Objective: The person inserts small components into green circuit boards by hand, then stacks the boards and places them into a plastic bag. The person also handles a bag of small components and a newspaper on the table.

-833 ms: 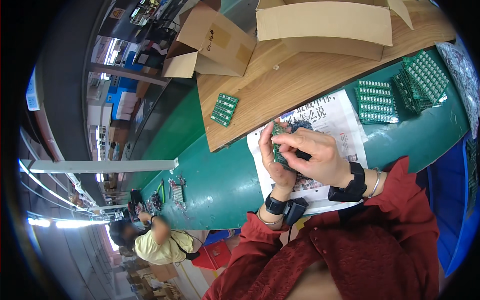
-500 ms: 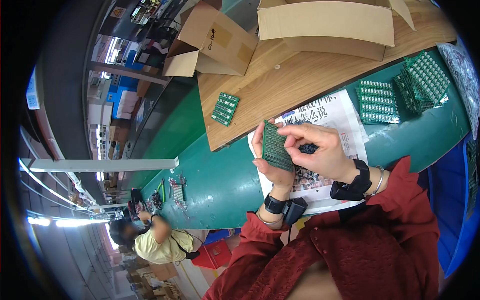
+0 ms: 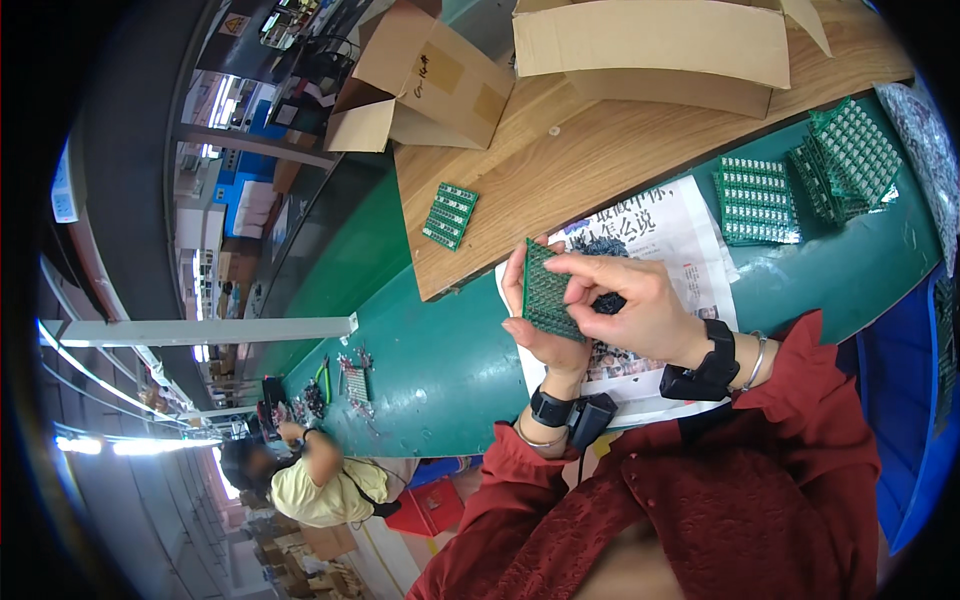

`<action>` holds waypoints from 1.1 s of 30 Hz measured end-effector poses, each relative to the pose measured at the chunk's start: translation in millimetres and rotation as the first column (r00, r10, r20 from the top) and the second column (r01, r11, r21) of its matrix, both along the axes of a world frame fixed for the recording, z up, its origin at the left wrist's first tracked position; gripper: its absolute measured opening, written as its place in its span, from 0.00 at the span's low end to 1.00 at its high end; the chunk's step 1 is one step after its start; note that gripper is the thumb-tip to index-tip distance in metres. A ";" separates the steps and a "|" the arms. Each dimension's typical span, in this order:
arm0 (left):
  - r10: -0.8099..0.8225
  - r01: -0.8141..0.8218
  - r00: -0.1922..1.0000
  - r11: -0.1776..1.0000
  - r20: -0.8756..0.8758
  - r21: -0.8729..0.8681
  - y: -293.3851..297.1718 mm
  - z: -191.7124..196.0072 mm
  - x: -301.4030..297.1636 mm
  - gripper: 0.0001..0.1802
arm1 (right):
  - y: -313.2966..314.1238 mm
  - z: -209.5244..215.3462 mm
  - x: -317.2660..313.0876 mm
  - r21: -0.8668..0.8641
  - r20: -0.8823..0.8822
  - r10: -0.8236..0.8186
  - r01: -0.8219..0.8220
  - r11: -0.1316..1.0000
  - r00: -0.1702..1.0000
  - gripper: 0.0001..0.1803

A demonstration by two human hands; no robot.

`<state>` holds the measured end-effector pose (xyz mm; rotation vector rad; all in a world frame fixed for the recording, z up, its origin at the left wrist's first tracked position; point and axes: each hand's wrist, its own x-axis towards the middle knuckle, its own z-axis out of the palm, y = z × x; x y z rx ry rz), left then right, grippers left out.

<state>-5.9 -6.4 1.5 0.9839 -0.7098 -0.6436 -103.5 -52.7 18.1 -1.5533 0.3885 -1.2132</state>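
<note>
A green circuit board panel [image 3: 546, 292] stands tilted above the newspaper, with my left hand [image 3: 550, 348] gripping it by its edges. The face turned toward my right hand carries rows of small parts. My right hand [image 3: 645, 302] is at that face, thumb and forefinger bent together in a pinch. Whatever lies between those fingertips is too small or hidden to make out. Beneath both hands, loose small black parts [image 3: 609, 301] lie on the printed newspaper [image 3: 705, 285], partly covered by my fingers.
One circuit board panel [image 3: 451, 216] lies on the wooden board [image 3: 530, 170]. Stacked panels [image 3: 757, 203] and more panels [image 3: 856, 155] sit at the right. Cardboard boxes [image 3: 650, 45] stand behind. A blue bin [image 3: 895, 430] is at my right; a co-worker [image 3: 325, 488] sits at far left.
My right hand's fingertips have shifted slightly to the left across the panel. My left hand keeps its grip, and the panel stays almost in place.
</note>
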 end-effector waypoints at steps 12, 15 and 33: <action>0.041 -0.042 0.998 0.999 -0.050 -0.023 -2.0 0.7 3.7 0.51 | -0.9 -1.1 -1.5 0.027 -0.048 -0.004 0.005 1.000 0.999 0.25; 0.027 -0.029 0.998 0.999 -0.051 -0.031 -2.9 -0.1 1.6 0.50 | 3.9 -2.4 3.7 0.033 -0.054 0.027 -0.025 0.999 0.998 0.22; 0.068 -0.070 0.994 0.997 -0.086 -0.027 -2.6 1.8 3.1 0.50 | -0.2 -0.2 -2.1 0.013 -0.067 0.030 -0.029 0.999 0.997 0.23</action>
